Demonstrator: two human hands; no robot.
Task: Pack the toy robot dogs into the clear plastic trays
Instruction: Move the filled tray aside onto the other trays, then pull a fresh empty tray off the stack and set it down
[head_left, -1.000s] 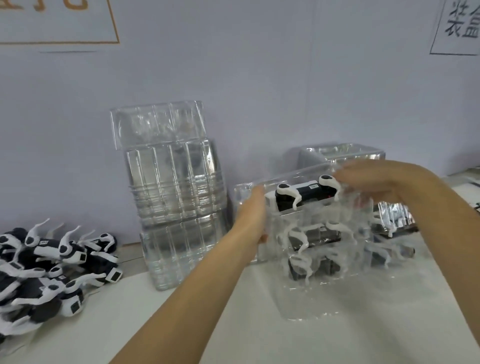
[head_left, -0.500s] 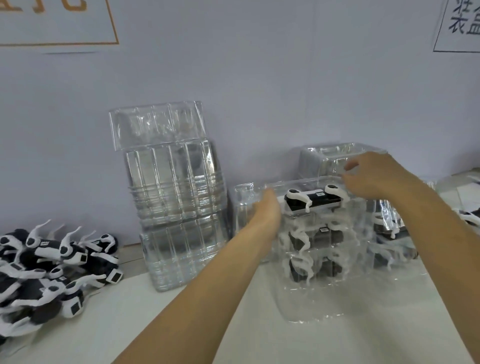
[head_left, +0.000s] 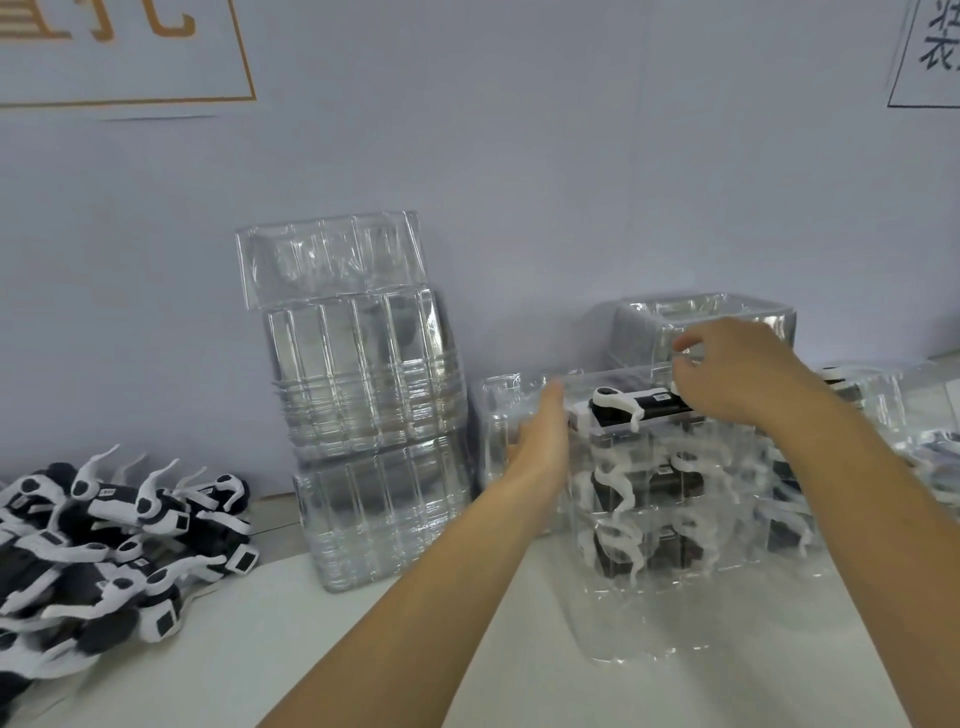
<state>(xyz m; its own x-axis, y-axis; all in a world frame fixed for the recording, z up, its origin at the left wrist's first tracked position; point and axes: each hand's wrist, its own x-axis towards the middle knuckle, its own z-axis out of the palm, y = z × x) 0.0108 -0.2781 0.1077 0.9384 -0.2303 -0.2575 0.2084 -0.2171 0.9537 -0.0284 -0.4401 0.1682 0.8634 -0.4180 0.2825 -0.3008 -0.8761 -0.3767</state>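
Filled clear plastic tray (head_left: 670, 525), right of centre frame, stands on the white tabletop (head_left: 363, 649). Top black-and-white toy robot dog (head_left: 636, 408) sits in its upper slot; two more dogs show through the plastic below it, blurred. Left hand (head_left: 540, 441) lies flat against the tray's left side, fingers straight, steadying. Right hand (head_left: 737, 374) curls over the top right edge, thumb and forefinger apart near the rim; cannot tell if it pinches plastic.

Step, as judged: seating the last dog or setting down a full tray. Next calls for a fresh empty tray from the tall stack of clear empty trays (head_left: 363, 415), centre frame, and a dog from the heap of loose black-and-white dogs (head_left: 104, 545), lower left. More clear trays behind, upper right; contents unclear.
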